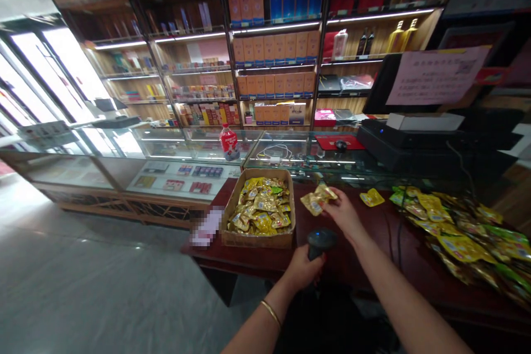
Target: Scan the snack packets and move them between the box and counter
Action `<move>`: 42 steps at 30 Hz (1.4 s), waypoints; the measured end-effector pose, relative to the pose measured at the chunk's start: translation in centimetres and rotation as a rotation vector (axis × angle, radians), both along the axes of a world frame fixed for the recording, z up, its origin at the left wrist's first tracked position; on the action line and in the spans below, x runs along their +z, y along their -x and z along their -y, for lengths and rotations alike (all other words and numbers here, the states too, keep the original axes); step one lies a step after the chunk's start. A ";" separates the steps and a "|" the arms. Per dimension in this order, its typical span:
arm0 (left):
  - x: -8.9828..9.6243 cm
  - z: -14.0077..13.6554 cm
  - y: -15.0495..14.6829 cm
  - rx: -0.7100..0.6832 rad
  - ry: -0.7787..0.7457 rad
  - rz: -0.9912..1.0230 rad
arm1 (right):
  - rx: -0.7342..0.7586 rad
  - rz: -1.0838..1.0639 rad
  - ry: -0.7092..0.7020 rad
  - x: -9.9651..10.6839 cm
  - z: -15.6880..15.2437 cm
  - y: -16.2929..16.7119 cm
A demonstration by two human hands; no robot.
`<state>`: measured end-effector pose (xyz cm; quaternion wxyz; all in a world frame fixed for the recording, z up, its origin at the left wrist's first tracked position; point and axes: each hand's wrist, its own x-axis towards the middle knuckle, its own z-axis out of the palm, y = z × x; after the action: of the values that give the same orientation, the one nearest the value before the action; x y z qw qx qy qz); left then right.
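Note:
My left hand is wrapped round the handle of a dark barcode scanner, low at the table's near edge. Pinched in my right hand is a gold snack packet, raised a little above and beyond the scanner. To the left stands an open cardboard box filled with similar gold and yellow packets. A single yellow packet lies by itself right of my right hand. Farther right, a big heap of yellow, gold and green packets spreads over the table.
The dark red table meets a glass display counter bearing a red bottle. A mouse lies on a red pad. A monitor with a pink paper notice stands at right. A dark cable crosses the table near the heap.

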<state>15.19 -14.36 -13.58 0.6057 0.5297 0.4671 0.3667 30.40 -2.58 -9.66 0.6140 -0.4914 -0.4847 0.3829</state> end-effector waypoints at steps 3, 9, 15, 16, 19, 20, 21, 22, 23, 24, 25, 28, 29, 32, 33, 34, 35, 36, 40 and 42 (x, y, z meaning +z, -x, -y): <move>0.3 0.1 0.1 0.016 -0.006 0.008 | 0.162 0.076 0.012 1.7 -3.3 7.8; 0.0 -0.1 0.3 0.018 0.001 -0.018 | 0.010 0.215 -0.067 3.3 -9.0 11.7; -0.5 -0.4 0.2 0.029 0.017 -0.005 | -0.565 0.409 0.013 0.4 -6.9 -4.6; -0.5 -0.4 0.2 0.026 0.021 -0.003 | -0.626 0.453 0.041 -0.3 -6.3 -7.0; -0.3 -0.6 0.1 0.026 0.036 -0.003 | -0.656 0.610 0.122 -2.2 -5.2 -11.3; -0.2 -0.6 0.1 0.029 0.045 -0.004 | -0.634 0.663 0.143 -2.8 -5.0 -11.8; -0.1 -0.6 0.1 0.035 0.053 -0.003 | -0.604 0.713 0.157 -3.4 -4.7 -11.8; 0.0 -0.7 0.1 0.043 0.059 -0.002 | -0.572 0.761 0.164 -3.9 -4.2 -11.5; 0.1 -0.7 0.1 0.048 0.062 0.000 | -0.543 0.807 0.163 -4.4 -3.6 -10.9; 0.3 -0.7 0.1 0.050 0.062 0.003 | -0.515 0.852 0.153 -4.8 -2.7 -10.1; 0.4 -0.7 0.1 0.051 0.061 0.006 | -0.488 0.894 0.136 -5.2 -1.6 -9.1; 0.4 -0.6 0.1 0.053 0.054 0.015 | -0.405 0.998 0.063 -6.1 2.6 -6.4; 0.4 -0.5 0.1 0.056 0.051 0.015 | -0.381 1.019 0.042 -6.3 3.9 -5.7; 0.4 -0.3 0.1 0.058 0.033 -0.006 | -0.364 1.027 0.012 -6.6 6.6 -4.8; 0.4 -0.2 0.1 0.054 0.028 -0.015 | -0.387 1.013 0.017 -6.7 7.0 -4.7; 0.5 -0.2 0.1 0.050 0.024 -0.022 | -0.422 0.995 0.027 -6.8 7.0 -4.7; 0.5 -0.1 0.1 0.047 0.021 -0.026 | -0.464 0.975 0.041 -6.8 7.0 -4.8; 0.6 -0.1 0.1 0.047 0.019 -0.028 | -0.503 0.955 0.054 -6.9 6.8 -4.8; 0.8 -0.1 0.2 0.047 -0.002 -0.041 | -0.521 0.893 0.040 -7.1 6.1 -4.8; 0.7 -0.1 0.3 0.041 -0.009 -0.049 | -0.484 0.850 -0.005 -7.0 6.2 -5.0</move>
<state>14.93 -14.25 -12.87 0.5841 0.5315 0.4909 0.3678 35.45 -8.83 -16.62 0.4343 -0.7013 -0.5653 -0.0067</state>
